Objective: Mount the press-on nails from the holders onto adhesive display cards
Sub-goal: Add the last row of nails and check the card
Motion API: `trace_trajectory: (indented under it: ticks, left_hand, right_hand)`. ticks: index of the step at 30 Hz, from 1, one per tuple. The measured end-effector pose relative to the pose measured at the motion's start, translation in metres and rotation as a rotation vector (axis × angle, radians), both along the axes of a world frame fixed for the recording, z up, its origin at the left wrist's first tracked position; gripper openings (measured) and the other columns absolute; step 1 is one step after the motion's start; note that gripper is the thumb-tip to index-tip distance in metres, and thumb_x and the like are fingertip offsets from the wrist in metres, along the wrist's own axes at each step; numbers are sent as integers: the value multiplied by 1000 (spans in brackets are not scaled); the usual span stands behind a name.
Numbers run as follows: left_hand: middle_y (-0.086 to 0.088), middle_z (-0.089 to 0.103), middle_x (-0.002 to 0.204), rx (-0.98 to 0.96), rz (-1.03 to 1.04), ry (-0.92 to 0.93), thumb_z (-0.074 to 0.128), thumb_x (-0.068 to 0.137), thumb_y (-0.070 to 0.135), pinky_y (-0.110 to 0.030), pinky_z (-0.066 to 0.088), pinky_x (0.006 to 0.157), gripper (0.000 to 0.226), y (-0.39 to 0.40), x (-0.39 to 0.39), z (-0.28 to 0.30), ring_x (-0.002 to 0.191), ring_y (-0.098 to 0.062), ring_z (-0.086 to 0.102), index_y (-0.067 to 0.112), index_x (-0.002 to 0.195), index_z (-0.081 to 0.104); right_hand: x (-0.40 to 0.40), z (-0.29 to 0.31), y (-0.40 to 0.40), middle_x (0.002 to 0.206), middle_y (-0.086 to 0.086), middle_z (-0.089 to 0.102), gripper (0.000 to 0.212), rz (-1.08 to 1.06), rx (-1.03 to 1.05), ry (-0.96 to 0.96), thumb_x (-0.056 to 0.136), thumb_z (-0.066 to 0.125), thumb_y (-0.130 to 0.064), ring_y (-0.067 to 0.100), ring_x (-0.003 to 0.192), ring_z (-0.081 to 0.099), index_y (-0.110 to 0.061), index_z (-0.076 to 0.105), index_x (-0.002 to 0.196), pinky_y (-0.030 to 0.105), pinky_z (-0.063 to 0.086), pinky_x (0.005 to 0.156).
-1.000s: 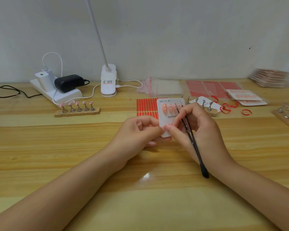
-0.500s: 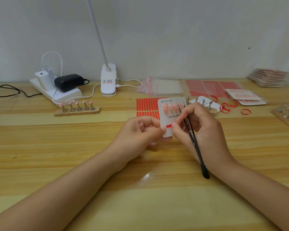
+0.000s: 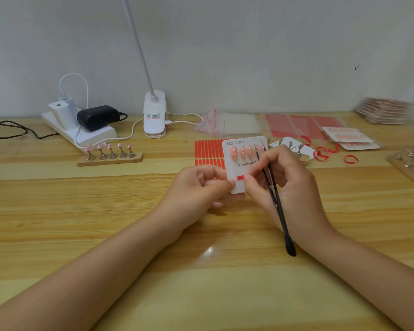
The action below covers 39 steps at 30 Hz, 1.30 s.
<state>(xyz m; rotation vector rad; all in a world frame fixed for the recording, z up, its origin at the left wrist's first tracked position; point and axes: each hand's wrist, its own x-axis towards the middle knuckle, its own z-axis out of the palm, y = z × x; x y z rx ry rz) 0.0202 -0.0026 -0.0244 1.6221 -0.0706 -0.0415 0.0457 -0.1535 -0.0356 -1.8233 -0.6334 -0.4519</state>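
Display card (image 3: pixel 243 161) w/ pink nails (image 3: pixel 241 152) btwn both hands: left hand (image 3: pixel 198 187) pinches its edge, right hand (image 3: pixel 285 182) grips tweezers (image 3: pixel 276 201).

The display card (image 3: pixel 239 163) sits mid-table (image 3: pixel 105 235), held between the left hand (image 3: pixel 201 187) and the right hand (image 3: pixel 289 185), with tweezers (image 3: pixel 276 201) lying across the right one. Left of the card stands a nail holder (image 3: pixel 109 156) with nails on its stands; behind that, near the wall, a power strip (image 3: pixel 81 130) and a lamp base (image 3: pixel 154 118). Just behind the card lie adhesive strips (image 3: pixel 208 151) (partly hidden by it). To the card's right are more cards (image 3: pixel 350 139) and, at the table's edge, another holder (image 3: pixel 411 163).
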Motion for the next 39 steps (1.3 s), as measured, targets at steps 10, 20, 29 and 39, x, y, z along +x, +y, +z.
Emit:
trace_trajectory:
  ticks: [10,20,29,39]
  left_hand:
    - [-8,70,80,78,45,-21,61,86,10,-11,49,56,3,-2,1,-4,74,-6,64,9,85,64]
    - [4,70,68,63,67,-18,60,87,8,-12,48,51,15,-3,0,-1,70,-3,68,17,75,61]
    - [6,72,73,-68,54,68,59,87,3,-14,48,44,12,11,0,2,75,-15,72,11,78,60]
    - [5,72,69,-29,69,57,57,88,1,-16,51,47,14,11,1,2,70,-14,71,11,79,61]
  right_hand:
    - [-3,1,2,72,-3,61,27,-12,-94,-110,73,75,-1,10,66,60,-14,52,81,19,49,64]
    - [-2,0,2,67,-2,58,24,-40,-89,-73,75,70,0,14,63,56,-14,52,80,18,45,58]
    - [15,5,-21,68,-4,59,30,-143,29,7,75,66,4,12,61,56,-19,48,76,18,45,59]
    - [34,10,-50,72,-6,56,43,-205,72,-26,78,63,7,7,70,56,-30,43,74,10,45,67]
